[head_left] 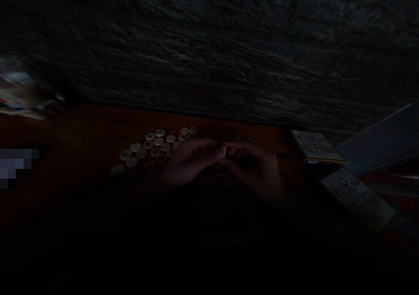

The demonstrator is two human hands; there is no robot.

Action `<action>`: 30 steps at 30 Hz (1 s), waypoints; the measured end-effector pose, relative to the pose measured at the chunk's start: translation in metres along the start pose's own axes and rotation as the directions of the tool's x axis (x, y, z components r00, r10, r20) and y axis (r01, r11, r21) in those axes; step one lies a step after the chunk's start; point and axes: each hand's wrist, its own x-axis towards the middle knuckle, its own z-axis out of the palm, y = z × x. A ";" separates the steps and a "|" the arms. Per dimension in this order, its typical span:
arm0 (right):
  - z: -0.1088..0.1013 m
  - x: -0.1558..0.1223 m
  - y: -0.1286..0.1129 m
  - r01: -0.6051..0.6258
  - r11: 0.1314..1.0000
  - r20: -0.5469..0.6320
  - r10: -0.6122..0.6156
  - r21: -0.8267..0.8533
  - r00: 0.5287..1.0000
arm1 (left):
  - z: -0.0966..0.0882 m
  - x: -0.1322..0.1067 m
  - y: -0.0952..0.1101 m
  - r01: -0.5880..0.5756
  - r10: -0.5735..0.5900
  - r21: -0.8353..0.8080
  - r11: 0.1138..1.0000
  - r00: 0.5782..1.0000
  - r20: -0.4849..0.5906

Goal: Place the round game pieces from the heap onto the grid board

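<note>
The scene is very dark. My left hand [193, 159] is closed, with a small pale Chinese chess piece [224, 151] pinched at its fingertips, seen nearly edge-on. From the other side my right hand [257, 164] is curled round, and its thumb and fingers meet at the same piece. Left of and behind my left hand, several round Chinese chess pieces [148, 145] lie spread on the reddish-brown table [98, 125]; some bear dark or red characters and others look blank. Below my hands, round shapes sit in a dim rectangular box or tray [216, 182], its outline barely visible.
A printed flat box [317, 145] lies at the right by the wall, and a second printed box [358, 197] lies nearer. A rough stone-block wall [209, 50] rises behind the table. At the far left sits a blurred plastic-wrapped bundle [21, 90].
</note>
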 end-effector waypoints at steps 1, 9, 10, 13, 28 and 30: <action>0.000 0.000 0.001 0.001 1.000 -0.002 -0.001 -0.005 1.000 | 0.000 0.000 0.000 0.006 -0.006 0.008 1.000 1.000 0.000; 0.000 0.001 0.003 0.036 0.999 0.001 -0.036 0.014 0.999 | 0.001 0.000 0.003 0.005 -0.005 -0.015 1.000 1.000 0.019; 0.000 0.000 0.003 0.043 0.999 0.001 -0.043 0.010 0.999 | 0.001 0.000 0.003 0.005 -0.005 -0.014 1.000 1.000 0.019; 0.000 0.000 0.002 0.048 0.999 0.008 -0.049 0.003 0.999 | 0.001 0.000 0.003 -0.002 0.002 -0.026 1.000 1.000 0.011; 0.000 0.002 0.000 0.072 0.997 0.000 -0.072 0.002 0.997 | 0.001 -0.001 0.002 -0.010 0.010 -0.032 0.999 1.000 0.001; 0.000 0.001 0.000 0.066 0.998 -0.003 -0.066 -0.007 0.998 | 0.001 0.000 0.001 -0.017 0.017 -0.040 0.999 1.000 0.007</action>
